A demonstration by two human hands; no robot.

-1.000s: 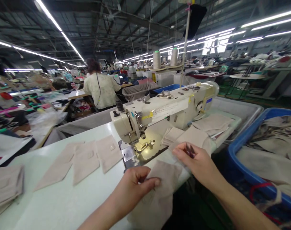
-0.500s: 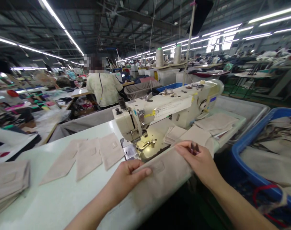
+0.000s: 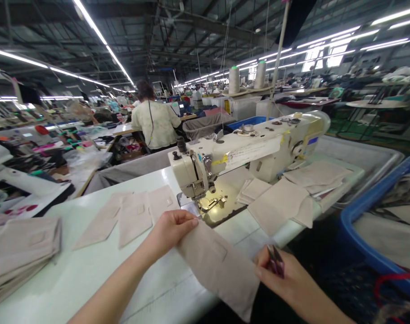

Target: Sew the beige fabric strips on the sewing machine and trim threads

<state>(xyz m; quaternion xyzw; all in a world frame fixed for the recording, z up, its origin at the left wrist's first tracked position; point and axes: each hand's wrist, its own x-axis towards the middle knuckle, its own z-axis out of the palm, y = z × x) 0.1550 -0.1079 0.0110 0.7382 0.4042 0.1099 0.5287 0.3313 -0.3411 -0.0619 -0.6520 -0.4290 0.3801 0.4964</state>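
A beige fabric piece with a small stitched rectangle hangs slanting over the table's front edge. My left hand pinches its upper left corner, just in front of the sewing machine's needle area. At the piece's right edge, my right hand is closed, its fingertips on the cloth. Dark thread snips are tucked in that same hand, blades pointing up. The sewing machine stands behind, with nothing seen under its presser foot. Similar beige pieces lie in a row left of the machine head.
Beige panels lie right of the needle plate, with more stacked behind. A folded beige pile sits at the far left. A blue basket of cloth stands at the right. Ahead, a person sits facing away.
The fabric piece has swung from lying along the table edge to hanging diagonally. My right hand moved down toward me; my left hand rose slightly. The view shifted left.
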